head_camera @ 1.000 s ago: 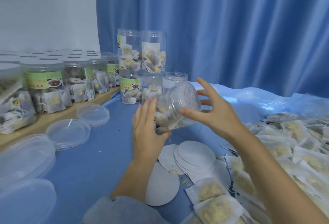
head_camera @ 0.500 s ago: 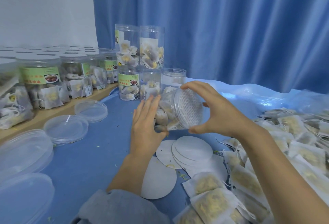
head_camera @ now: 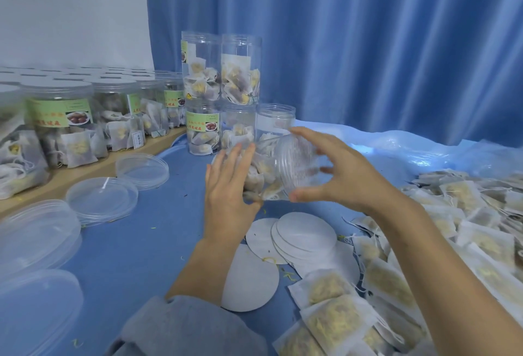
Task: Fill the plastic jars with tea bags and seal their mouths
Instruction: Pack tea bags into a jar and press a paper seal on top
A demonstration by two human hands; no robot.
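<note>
Head view: jar w/ tea bags held on its side, mouth already covered by a seal disc, R hand re-spacing round the rim.

Detail: jar [head_camera: 271, 171] is held in the air over the blue table [head_camera: 135, 242], just above the stack of white seal discs [head_camera: 305, 235], tilted so its mouth faces the R hand. L hand [head_camera: 229, 185] cups the jar's body, fingers straight up along the wall, thumb underneath. R hand [head_camera: 339, 174] arches over the mouth, index on top of the rim, thumb at the bottom edge; vs 0.5 s ago its fingers are wider apart and the jar has turned a bit. Likely means pressing the seal down round the edge, step by step; lid not on yet. Clear lids [head_camera: 102, 197] lie to the left, loose tea bags [head_camera: 467, 214] to the right, filled jars [head_camera: 223, 92] stacked behind.
</note>
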